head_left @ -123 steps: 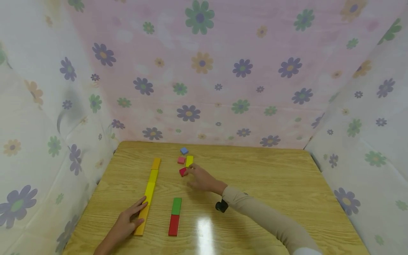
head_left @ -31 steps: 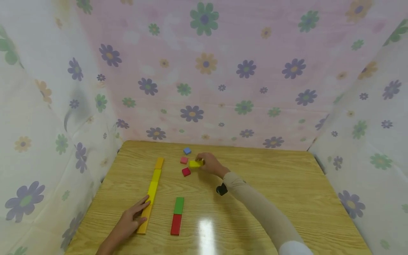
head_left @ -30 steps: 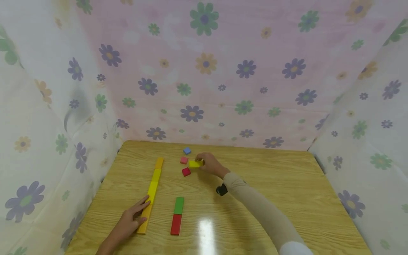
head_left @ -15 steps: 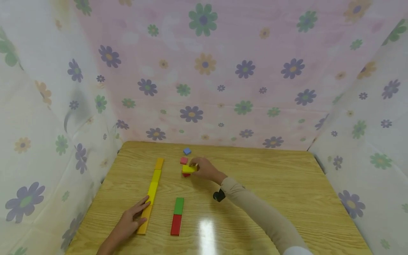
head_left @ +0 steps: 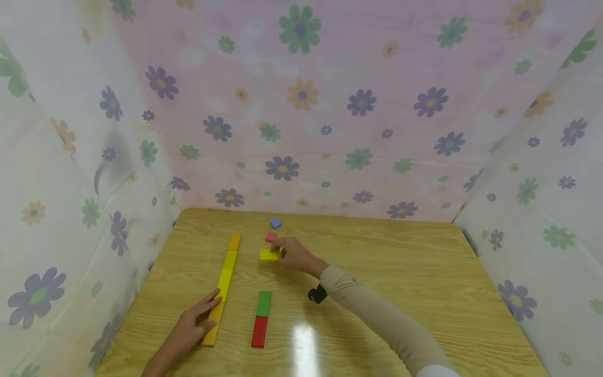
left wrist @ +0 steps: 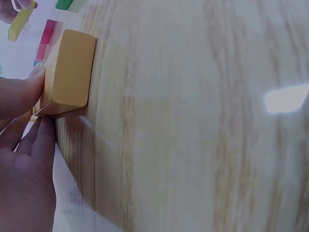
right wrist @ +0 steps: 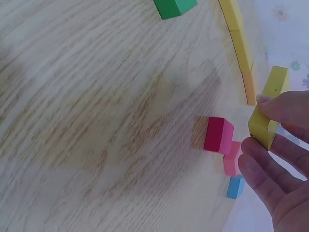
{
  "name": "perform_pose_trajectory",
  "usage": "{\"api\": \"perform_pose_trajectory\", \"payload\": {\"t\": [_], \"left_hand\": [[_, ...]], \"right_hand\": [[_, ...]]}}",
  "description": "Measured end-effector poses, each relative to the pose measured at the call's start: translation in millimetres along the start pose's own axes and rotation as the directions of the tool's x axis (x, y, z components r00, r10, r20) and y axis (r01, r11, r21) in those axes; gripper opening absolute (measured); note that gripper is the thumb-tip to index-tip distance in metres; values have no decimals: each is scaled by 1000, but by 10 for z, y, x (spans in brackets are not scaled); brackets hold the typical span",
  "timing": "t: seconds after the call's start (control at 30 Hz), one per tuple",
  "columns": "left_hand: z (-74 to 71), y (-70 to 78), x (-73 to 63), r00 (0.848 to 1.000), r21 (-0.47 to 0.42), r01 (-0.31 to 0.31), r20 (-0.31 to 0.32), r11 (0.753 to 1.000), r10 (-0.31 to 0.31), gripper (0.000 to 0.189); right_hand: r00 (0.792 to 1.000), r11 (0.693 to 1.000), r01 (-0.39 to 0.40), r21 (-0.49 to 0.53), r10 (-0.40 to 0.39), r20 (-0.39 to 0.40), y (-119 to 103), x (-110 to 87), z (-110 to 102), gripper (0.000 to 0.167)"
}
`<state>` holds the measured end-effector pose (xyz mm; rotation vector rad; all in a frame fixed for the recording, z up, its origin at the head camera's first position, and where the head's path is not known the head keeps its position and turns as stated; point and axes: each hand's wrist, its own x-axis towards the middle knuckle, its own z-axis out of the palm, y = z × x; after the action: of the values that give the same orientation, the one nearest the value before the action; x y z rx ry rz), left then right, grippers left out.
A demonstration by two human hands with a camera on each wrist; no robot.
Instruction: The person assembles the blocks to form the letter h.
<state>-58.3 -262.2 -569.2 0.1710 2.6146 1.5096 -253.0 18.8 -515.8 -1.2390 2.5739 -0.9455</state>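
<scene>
Pinched between the thumb and fingers of the right hand, as the head and right wrist views both show, a smooth yellow rectangular block is held off the wood-grain tabletop. Its long axis runs left to right in the head view, almost level, with the free end pointing left towards a line of blocks and the other end inside the grip. In the right wrist view it slants, its upper end leaning right, the thumb across one face and the fingers along the opposite side.

The left hand touches the near end of that line, its fingers extended and its thumb set apart from them against a long orange rectangular block. Beyond this, end to end, lie a bright yellow block, another yellow block and a shorter orange block. The line's long axis points away from the person, roughly crosswise to the held block.

Near the right hand are a small crimson block, a small pink block and a small blue block. Closer to the person, a green rectangular block meets a red rectangular block end to end, pointing away too.
</scene>
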Motion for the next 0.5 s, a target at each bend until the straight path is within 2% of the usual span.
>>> {"api": "perform_pose_trajectory", "payload": {"t": [0.23,0.5], "left_hand": [[-8,-6,-9,1000,-29,3,6,1000,-3,54],[-6,9,-12,1000,-53,3,9,999,-2,54]], "right_hand": [[1000,1000,-18,22,18,-1,-71,28,95,23],[999,1000,-20,8,20,41,-165,36,191,22]]}}
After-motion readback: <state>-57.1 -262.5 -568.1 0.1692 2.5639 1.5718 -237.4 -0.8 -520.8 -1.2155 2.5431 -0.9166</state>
